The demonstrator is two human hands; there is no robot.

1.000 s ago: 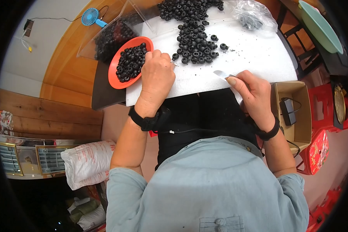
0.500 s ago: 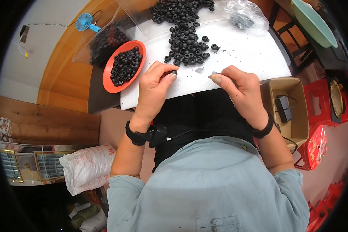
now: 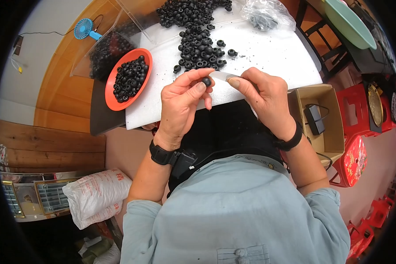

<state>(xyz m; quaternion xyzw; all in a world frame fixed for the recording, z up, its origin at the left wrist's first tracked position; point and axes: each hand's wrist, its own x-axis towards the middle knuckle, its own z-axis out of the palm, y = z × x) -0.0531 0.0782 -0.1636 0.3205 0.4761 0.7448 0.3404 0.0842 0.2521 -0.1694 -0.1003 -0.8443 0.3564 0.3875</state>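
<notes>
My left hand (image 3: 181, 107) pinches one small black round piece (image 3: 206, 81) between thumb and fingertips, just above the near edge of the white board (image 3: 268, 53). My right hand (image 3: 264, 97) grips a thin silvery blade (image 3: 223, 76) whose tip points at that piece and almost touches it. A heap of the same black pieces (image 3: 196, 42) lies on the board beyond my hands. An orange dish (image 3: 128, 79) to the left holds several more of them.
A clear plastic bag (image 3: 267, 14) lies at the board's far right. A clear tray with black pieces (image 3: 103, 50) and a small blue fan (image 3: 83, 28) sit far left. A cardboard box (image 3: 317, 119) with a black device stands right, red stools (image 3: 356, 132) beyond.
My left hand left the orange dish and came toward me with a black piece. My right hand rose from the board and brought the blade up to meet it.
</notes>
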